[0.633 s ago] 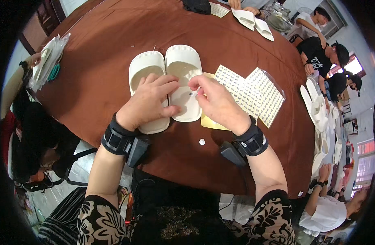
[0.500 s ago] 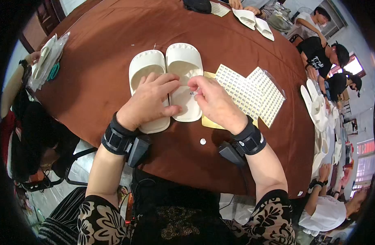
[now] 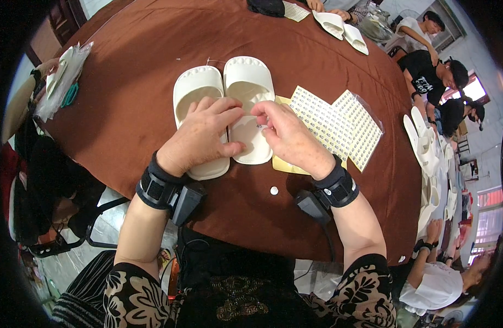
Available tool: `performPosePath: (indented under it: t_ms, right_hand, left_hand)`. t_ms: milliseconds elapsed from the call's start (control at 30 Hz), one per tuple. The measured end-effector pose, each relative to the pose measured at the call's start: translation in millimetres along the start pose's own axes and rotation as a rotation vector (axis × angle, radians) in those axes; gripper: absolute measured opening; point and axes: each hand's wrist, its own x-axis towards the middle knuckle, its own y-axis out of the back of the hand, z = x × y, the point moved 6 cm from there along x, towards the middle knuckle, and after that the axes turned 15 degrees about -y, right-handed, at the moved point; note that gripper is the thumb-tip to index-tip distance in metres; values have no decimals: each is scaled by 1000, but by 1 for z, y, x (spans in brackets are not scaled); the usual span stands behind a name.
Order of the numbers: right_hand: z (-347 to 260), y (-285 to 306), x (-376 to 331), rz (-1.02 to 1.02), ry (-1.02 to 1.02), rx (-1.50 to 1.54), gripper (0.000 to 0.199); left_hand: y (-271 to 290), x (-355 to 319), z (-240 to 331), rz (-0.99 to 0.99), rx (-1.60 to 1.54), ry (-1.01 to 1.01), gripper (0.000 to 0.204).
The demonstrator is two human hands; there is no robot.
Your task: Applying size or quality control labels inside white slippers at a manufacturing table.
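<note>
In the head view, the person's left hand is lying palm down over the heel end of two cream-white moulded foam slippers, its fingers curling lightly across the left cream-white foam slipper and onto the inner edge of the right cream-white foam slipper, pressing rather than gripping. The right hand is hovering over the footbed of the right slipper with thumb and forefinger pinching together on something very small and pale, too tiny to identify. Both slippers are lying side by side, soles down and touching, toes pointing away from the person, near the middle of the round bench covered in brown cloth. Just to the right of the slippers, partly under the right hand, a yellow backing sheet is lying beneath white sheets of small printed stickers, one of them sitting in a clear plastic sleeve. A small white round dot is resting on the cloth near the bench's front edge, between the two wrists. Each wrist is wearing a black strap with a small black box attached. At the far left edge of the bench a clear plastic bag of pale items is lying. At the far side, another pair of white slippers is lying before another person's hands, and more white slippers are stacking up at the right, where other people are sitting
</note>
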Motion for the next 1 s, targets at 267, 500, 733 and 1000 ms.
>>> performPosePath:
  t_ms: [267, 500, 733, 1000]
  right_hand:
    - [1, 0, 2, -45, -91, 56, 31]
    - [2, -3, 3, 16, -41, 9, 33]
    - [4, -3, 5, 9, -40, 49, 29]
    - [1, -3, 4, -39, -115, 94, 27]
  left_hand:
    - [0, -1, -1, -1, -10, 0, 60]
    - [-1, -1, 0, -1, 5, -9, 59]
    - [0, 0, 1, -12, -3, 4, 57]
    - [0, -2, 2, -8, -8, -9, 58]
